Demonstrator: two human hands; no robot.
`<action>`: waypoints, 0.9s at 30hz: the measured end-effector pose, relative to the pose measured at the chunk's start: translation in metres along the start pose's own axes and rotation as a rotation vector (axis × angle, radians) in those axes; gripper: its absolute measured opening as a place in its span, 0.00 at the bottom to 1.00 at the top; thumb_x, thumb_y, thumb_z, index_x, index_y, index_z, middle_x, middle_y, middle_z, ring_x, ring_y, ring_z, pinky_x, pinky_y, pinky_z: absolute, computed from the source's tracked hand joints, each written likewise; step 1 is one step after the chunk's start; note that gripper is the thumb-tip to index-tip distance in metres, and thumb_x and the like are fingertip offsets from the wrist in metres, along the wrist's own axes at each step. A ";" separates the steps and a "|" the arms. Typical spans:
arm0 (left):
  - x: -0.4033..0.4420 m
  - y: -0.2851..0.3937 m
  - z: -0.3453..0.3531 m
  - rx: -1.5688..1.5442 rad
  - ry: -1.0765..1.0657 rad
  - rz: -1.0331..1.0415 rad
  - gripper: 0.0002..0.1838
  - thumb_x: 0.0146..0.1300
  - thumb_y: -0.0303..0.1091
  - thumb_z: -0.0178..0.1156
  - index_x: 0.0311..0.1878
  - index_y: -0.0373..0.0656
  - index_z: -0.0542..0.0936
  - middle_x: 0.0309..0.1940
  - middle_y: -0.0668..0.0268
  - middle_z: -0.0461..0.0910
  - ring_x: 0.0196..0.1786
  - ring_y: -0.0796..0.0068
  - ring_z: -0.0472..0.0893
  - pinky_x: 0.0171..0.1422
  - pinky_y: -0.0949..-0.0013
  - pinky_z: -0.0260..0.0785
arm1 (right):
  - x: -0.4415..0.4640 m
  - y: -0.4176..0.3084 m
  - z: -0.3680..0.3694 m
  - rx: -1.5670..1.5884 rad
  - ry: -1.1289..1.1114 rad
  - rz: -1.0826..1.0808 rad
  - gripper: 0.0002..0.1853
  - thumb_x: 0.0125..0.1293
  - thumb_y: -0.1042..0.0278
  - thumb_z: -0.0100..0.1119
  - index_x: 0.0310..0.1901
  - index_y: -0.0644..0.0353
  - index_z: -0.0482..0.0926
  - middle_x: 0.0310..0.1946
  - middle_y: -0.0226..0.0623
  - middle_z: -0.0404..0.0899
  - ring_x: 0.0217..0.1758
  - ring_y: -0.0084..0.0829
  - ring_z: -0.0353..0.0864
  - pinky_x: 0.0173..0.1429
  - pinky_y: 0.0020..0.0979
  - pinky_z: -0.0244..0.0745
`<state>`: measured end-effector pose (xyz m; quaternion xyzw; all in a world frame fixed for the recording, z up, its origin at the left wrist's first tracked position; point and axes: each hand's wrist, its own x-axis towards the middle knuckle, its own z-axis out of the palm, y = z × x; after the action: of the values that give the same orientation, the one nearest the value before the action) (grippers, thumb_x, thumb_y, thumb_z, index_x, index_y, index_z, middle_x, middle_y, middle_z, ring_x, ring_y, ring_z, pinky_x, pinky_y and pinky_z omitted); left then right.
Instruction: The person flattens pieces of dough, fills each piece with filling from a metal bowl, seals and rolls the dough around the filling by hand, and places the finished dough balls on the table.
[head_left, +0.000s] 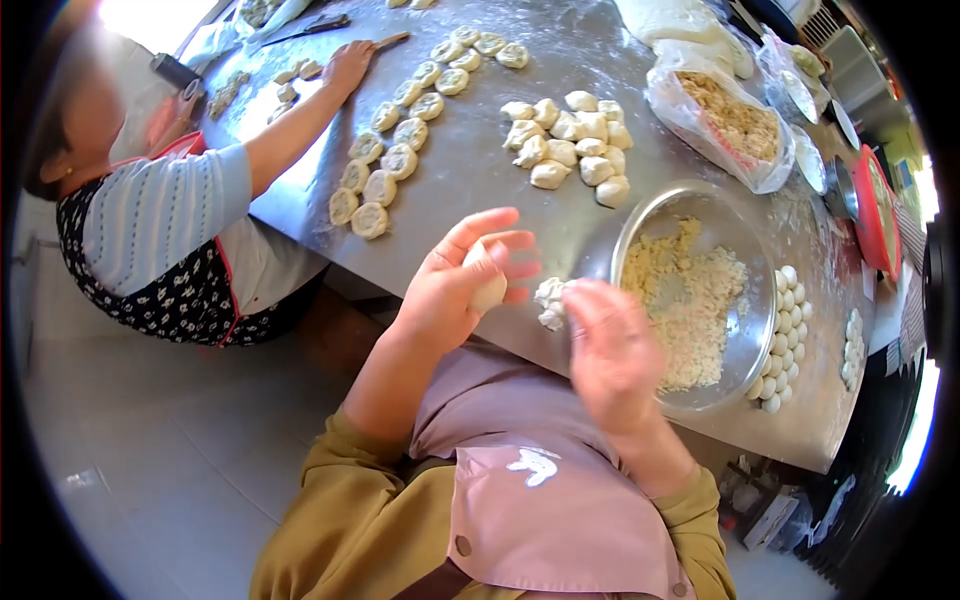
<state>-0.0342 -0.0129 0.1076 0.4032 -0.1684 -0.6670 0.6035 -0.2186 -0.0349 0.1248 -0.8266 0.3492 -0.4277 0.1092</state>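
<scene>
My left hand (462, 275) is raised over the near table edge, its fingers curled around a pale dough ball (489, 290). The thumb lies across the ball and hides part of it. To its right, my right hand (612, 345) is blurred by motion, so what its fingers hold does not show. Right at its fingertips is a small lumpy clump of white dough scraps (549, 303); whether they touch is unclear. Beside that hand stands a large steel bowl (757, 372) with yellowish crumbly filling (700, 330) in it.
Several dough pieces (565, 150) sit mid-table, left of a plastic bag of brown filling (735, 115). Rows of round filled pastries (399, 160) lie to the left. Small white balls (787, 340) line the bowl's right. A co-worker's hand (350, 65) grips a wooden rolling pin (391, 41).
</scene>
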 end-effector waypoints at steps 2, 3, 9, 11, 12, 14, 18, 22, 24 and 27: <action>0.003 -0.006 -0.017 -0.203 0.006 -0.006 0.14 0.70 0.50 0.55 0.45 0.50 0.76 0.41 0.66 0.79 0.42 0.67 0.81 0.42 0.62 0.76 | -0.029 0.008 0.024 -0.030 -0.204 0.054 0.18 0.56 0.77 0.65 0.51 0.65 0.79 0.48 0.45 0.79 0.50 0.43 0.81 0.54 0.37 0.79; 0.004 -0.010 -0.025 -0.306 0.008 -0.010 0.17 0.70 0.55 0.53 0.39 0.50 0.77 0.37 0.68 0.79 0.40 0.68 0.81 0.39 0.62 0.76 | -0.044 0.017 0.039 -0.081 -0.277 0.091 0.20 0.58 0.75 0.64 0.53 0.66 0.78 0.51 0.47 0.78 0.54 0.45 0.79 0.57 0.38 0.77; 0.010 -0.012 -0.016 -0.402 -0.053 -0.073 0.32 0.68 0.65 0.44 0.16 0.50 0.63 0.20 0.72 0.70 0.28 0.71 0.73 0.28 0.66 0.65 | -0.062 0.033 0.045 -0.088 -0.537 0.142 0.27 0.63 0.64 0.63 0.61 0.68 0.71 0.61 0.53 0.71 0.66 0.50 0.69 0.69 0.42 0.66; 0.017 -0.011 -0.010 -0.362 -0.062 -0.033 0.32 0.68 0.66 0.44 0.17 0.50 0.62 0.21 0.71 0.68 0.31 0.69 0.74 0.32 0.65 0.66 | -0.040 0.019 0.027 0.012 -0.545 0.201 0.28 0.64 0.63 0.63 0.62 0.68 0.69 0.61 0.53 0.71 0.65 0.50 0.70 0.67 0.42 0.68; 0.018 -0.011 -0.009 -0.353 -0.080 -0.010 0.32 0.68 0.66 0.45 0.17 0.49 0.62 0.21 0.70 0.67 0.34 0.67 0.75 0.36 0.63 0.67 | -0.028 0.009 0.016 0.148 -0.492 0.263 0.28 0.64 0.63 0.63 0.63 0.67 0.69 0.60 0.53 0.71 0.64 0.50 0.71 0.66 0.41 0.69; 0.020 -0.013 0.000 -0.352 -0.055 0.069 0.32 0.69 0.65 0.44 0.18 0.49 0.62 0.22 0.68 0.67 0.43 0.64 0.76 0.45 0.61 0.67 | -0.009 -0.008 -0.002 0.419 -0.370 0.389 0.30 0.65 0.63 0.63 0.64 0.67 0.67 0.58 0.53 0.72 0.60 0.49 0.73 0.63 0.39 0.70; 0.024 -0.031 0.050 -0.334 -0.060 0.190 0.36 0.68 0.70 0.35 0.27 0.45 0.74 0.52 0.54 0.80 0.61 0.59 0.73 0.65 0.57 0.62 | 0.000 -0.001 0.010 0.462 -0.179 0.319 0.30 0.66 0.64 0.63 0.65 0.67 0.62 0.53 0.51 0.74 0.51 0.44 0.78 0.54 0.35 0.75; 0.016 -0.033 0.079 -0.322 -0.339 0.273 0.50 0.63 0.77 0.34 0.75 0.46 0.55 0.71 0.52 0.62 0.73 0.57 0.60 0.74 0.54 0.54 | -0.005 0.011 -0.011 0.842 -0.032 0.568 0.25 0.70 0.67 0.57 0.63 0.68 0.62 0.51 0.48 0.75 0.49 0.39 0.78 0.54 0.33 0.74; 0.021 -0.040 0.088 -0.046 -0.224 0.445 0.48 0.64 0.75 0.39 0.73 0.42 0.58 0.71 0.48 0.62 0.73 0.53 0.60 0.75 0.52 0.53 | -0.006 0.015 -0.020 0.844 -0.071 0.582 0.23 0.72 0.63 0.52 0.62 0.67 0.62 0.49 0.50 0.77 0.47 0.42 0.80 0.51 0.36 0.75; 0.029 -0.057 0.084 0.195 -0.393 0.514 0.29 0.71 0.59 0.46 0.40 0.38 0.78 0.41 0.56 0.79 0.50 0.60 0.78 0.67 0.49 0.65 | -0.010 0.011 -0.035 0.674 -0.158 0.664 0.23 0.71 0.59 0.53 0.60 0.65 0.64 0.48 0.52 0.76 0.48 0.47 0.80 0.51 0.40 0.75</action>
<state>-0.1333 -0.0494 0.1091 0.2669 -0.4408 -0.5387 0.6665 -0.2554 -0.0324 0.1344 -0.6187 0.4269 -0.3951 0.5282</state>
